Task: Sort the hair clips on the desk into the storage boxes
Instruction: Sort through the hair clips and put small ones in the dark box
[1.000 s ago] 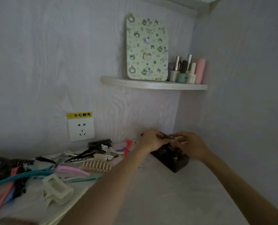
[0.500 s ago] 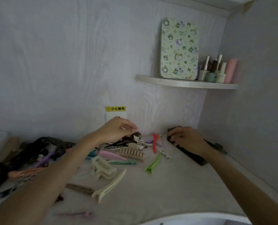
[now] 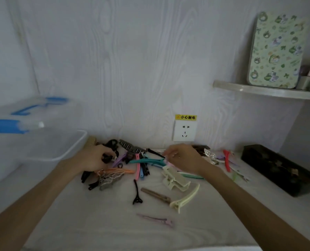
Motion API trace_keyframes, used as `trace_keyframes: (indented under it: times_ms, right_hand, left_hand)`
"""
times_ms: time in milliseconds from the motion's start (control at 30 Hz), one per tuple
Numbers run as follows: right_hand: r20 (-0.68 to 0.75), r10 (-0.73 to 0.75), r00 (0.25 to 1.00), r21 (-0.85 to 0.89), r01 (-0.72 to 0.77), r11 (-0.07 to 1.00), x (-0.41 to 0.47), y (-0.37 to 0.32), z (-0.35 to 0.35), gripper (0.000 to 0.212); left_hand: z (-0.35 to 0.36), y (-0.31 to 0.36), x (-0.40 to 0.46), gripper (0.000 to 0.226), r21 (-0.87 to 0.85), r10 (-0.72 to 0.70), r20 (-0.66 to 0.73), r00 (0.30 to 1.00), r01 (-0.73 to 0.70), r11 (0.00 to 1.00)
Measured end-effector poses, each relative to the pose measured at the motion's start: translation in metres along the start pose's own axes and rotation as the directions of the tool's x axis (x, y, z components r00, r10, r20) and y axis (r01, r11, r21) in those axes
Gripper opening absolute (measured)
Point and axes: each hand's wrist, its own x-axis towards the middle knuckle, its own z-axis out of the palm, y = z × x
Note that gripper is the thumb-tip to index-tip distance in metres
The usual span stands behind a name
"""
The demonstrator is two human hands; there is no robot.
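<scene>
Hair clips [image 3: 141,165] of many colours lie scattered across the middle of the bench [image 3: 100,220], between a clear storage box with blue handles [image 3: 47,147] at the left and a dark narrow box [image 3: 277,169] at the right. The left hand [image 3: 94,158] has its grip curled round a black clip [image 3: 108,157] in the pile. The right hand [image 3: 185,158] pinches a thin black clip [image 3: 155,153] at its fingertips, just above a teal clip [image 3: 147,161]. A wall socket [image 3: 184,130] sits behind.
</scene>
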Motion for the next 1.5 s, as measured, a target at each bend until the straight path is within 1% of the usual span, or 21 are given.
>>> trace_keyframes:
  times_ms: [67, 167, 267, 333, 400, 433, 500, 567, 633, 700, 767, 833, 900, 1000, 1067, 1133, 1200, 1267, 1367, 1433, 1500]
  right_hand:
    - [0.047, -0.058, 0.997, -0.049, 0.060, 0.997, 0.013, -0.010, 0.015, 0.024]
    - [0.074, -0.152, 0.986, -0.074, 0.157, 0.985, 0.037, -0.026, 0.038, 0.030]
    - [0.086, -0.264, 0.961, -0.090, 0.272, 0.958, 0.067, -0.037, 0.059, 0.035]
    - [0.108, -0.348, 0.931, -0.149, 0.362, 0.920, 0.080, -0.040, 0.067, 0.039]
    - [0.081, -0.445, 0.892, -0.269, 0.450, 0.852, 0.090, -0.041, 0.070, 0.037]
    - [0.062, -0.474, 0.878, -0.318, 0.467, 0.825, 0.095, -0.042, 0.070, 0.033]
    - [0.035, -0.468, 0.883, -0.397, 0.442, 0.804, 0.096, -0.041, 0.068, 0.021]
    - [0.065, -0.400, 0.914, -0.402, 0.391, 0.828, 0.100, -0.041, 0.061, 0.016]
    - [0.128, -0.304, 0.944, -0.425, 0.329, 0.843, 0.100, -0.043, 0.051, 0.017]
    - [0.156, -0.250, 0.955, -0.437, 0.294, 0.850, 0.097, -0.045, 0.043, 0.023]
    - [0.206, -0.209, 0.956, -0.370, 0.274, 0.888, 0.091, -0.049, 0.039, 0.024]
    - [0.305, -0.185, 0.934, -0.205, 0.254, 0.945, 0.084, -0.062, 0.036, 0.029]
    - [0.399, -0.143, 0.906, -0.093, 0.195, 0.976, 0.082, -0.073, 0.040, 0.033]
    - [0.485, -0.129, 0.865, -0.031, 0.164, 0.986, 0.082, -0.084, 0.055, 0.030]
    - [0.485, -0.107, 0.868, -0.010, 0.128, 0.992, 0.078, -0.085, 0.063, 0.025]
    - [0.496, -0.082, 0.865, -0.036, 0.114, 0.993, 0.074, -0.084, 0.063, 0.023]
    - [0.528, -0.077, 0.845, -0.037, 0.114, 0.993, 0.072, -0.080, 0.061, 0.019]
    - [0.566, -0.053, 0.823, -0.018, 0.077, 0.997, 0.071, -0.074, 0.058, 0.018]
    - [0.619, -0.032, 0.784, 0.043, 0.007, 0.999, 0.070, -0.063, 0.055, 0.015]
    - [0.588, -0.026, 0.808, 0.088, -0.033, 0.996, 0.075, -0.062, 0.053, 0.013]
    - [0.479, -0.008, 0.878, 0.094, -0.042, 0.995, 0.084, -0.069, 0.048, 0.013]
  left_hand:
    - [0.003, -0.009, 0.000, 0.055, -0.171, -0.039, 0.001, 0.999, 0.038, 0.984]
    - [0.002, -0.018, 0.005, 0.060, -0.252, -0.073, 0.043, 0.996, 0.081, 0.964]
    - [-0.001, -0.025, 0.019, 0.066, -0.239, -0.078, 0.119, 0.990, 0.105, 0.965]
    - [-0.003, -0.029, 0.026, 0.067, -0.228, -0.084, 0.169, 0.982, 0.122, 0.966]
    - [-0.006, -0.031, 0.031, 0.058, -0.196, -0.087, 0.166, 0.982, 0.120, 0.973]
    - [-0.010, -0.032, 0.033, 0.050, -0.169, -0.095, 0.172, 0.981, 0.124, 0.978]
    - [-0.011, -0.033, 0.033, 0.040, -0.126, -0.094, 0.160, 0.983, 0.115, 0.985]
    - [-0.015, -0.033, 0.031, 0.040, -0.089, -0.098, 0.171, 0.980, 0.114, 0.989]
    - [-0.018, -0.031, 0.023, 0.039, -0.062, -0.127, 0.184, 0.975, 0.141, 0.988]
    - [-0.020, -0.030, 0.014, 0.036, -0.030, -0.167, 0.171, 0.971, 0.175, 0.984]
    - [-0.020, -0.030, 0.006, 0.032, -0.026, -0.216, 0.151, 0.965, 0.222, 0.975]
    - [-0.021, -0.028, -0.002, 0.028, -0.046, -0.260, 0.120, 0.958, 0.267, 0.963]
    - [-0.021, -0.027, -0.007, 0.026, -0.091, -0.293, 0.078, 0.953, 0.300, 0.950]
    - [-0.018, -0.025, -0.013, 0.031, -0.077, -0.297, 0.043, 0.954, 0.299, 0.951]
    - [-0.013, -0.026, -0.018, 0.036, -0.086, -0.307, 0.042, 0.951, 0.310, 0.947]
    - [-0.008, -0.029, -0.022, 0.034, -0.140, -0.322, 0.038, 0.946, 0.324, 0.936]
    - [-0.006, -0.031, -0.023, 0.025, -0.197, -0.336, 0.061, 0.940, 0.341, 0.919]
    - [-0.007, -0.032, -0.020, 0.018, -0.227, -0.367, 0.068, 0.928, 0.373, 0.900]
    - [-0.006, -0.030, -0.008, 0.024, -0.219, -0.410, 0.063, 0.910, 0.413, 0.884]
    - [-0.005, -0.025, 0.002, 0.029, -0.210, -0.399, 0.074, 0.914, 0.406, 0.890]
    - [-0.001, -0.021, 0.011, 0.031, -0.205, -0.404, 0.069, 0.912, 0.410, 0.889]
